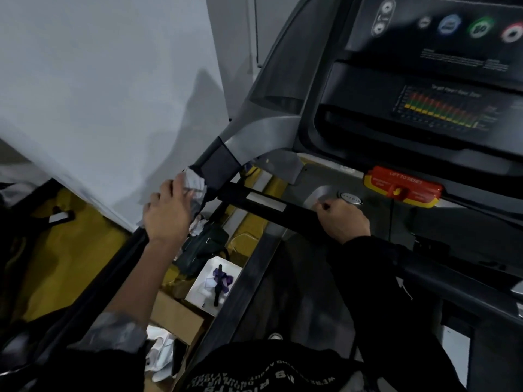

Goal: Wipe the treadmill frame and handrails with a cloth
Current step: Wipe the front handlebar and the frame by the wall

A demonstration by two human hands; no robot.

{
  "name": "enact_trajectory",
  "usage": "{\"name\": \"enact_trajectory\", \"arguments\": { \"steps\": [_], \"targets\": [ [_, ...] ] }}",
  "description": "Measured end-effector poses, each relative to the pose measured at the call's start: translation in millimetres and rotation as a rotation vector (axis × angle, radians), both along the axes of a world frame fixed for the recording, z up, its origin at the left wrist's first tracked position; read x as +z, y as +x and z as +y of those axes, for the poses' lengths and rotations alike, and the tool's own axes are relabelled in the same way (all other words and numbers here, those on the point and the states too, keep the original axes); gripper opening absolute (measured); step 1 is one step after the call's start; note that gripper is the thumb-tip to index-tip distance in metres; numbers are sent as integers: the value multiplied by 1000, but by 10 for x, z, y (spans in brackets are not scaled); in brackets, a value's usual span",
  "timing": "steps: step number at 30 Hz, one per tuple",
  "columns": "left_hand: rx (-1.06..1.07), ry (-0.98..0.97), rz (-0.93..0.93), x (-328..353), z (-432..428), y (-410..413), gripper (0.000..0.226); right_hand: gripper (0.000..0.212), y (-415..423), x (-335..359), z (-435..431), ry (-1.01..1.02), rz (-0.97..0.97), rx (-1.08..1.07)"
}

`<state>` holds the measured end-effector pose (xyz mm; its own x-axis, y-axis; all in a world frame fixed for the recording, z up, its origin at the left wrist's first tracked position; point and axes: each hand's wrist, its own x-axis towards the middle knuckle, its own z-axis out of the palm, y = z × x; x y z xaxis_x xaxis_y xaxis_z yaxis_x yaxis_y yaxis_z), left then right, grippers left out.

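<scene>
The left handrail (93, 281) is a dark bar whose long axis climbs from the lower left toward the upper right, where it ends at the grey frame upright (254, 137). The left hand (167, 213) sits at that upper end, fingers curled over a crumpled pale cloth (194, 183) and pressing it against the rail just below the dark sleeve of the joint. The cloth lies ahead of the knuckles, on the side toward the upright, so a stroke along the same axis would probably carry it onto the frame, while the rail's unwiped length lies back toward the body. Of the 2 hands, this 1 is nearer the work. Farther right, the right hand (342, 219) appears wrapped round the black crossbar (297, 213), bracing, with no cloth in it.
</scene>
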<state>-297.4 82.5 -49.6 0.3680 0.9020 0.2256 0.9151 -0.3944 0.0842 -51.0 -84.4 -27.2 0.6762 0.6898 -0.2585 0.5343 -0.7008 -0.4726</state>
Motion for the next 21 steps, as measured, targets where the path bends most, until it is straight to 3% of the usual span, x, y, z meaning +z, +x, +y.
{"name": "enact_trajectory", "arguments": {
  "steps": [6,12,21],
  "targets": [
    [63,200,-40,-247,-336,-647,33,50,-22,-97,18,-27,-108,51],
    [137,327,-31,-367,-382,-800,35,48,-68,-150,42,-31,-208,42],
    [78,208,12,-221,-165,-293,33,46,-74,-217,63,-129,-339,156]
  ]
}}
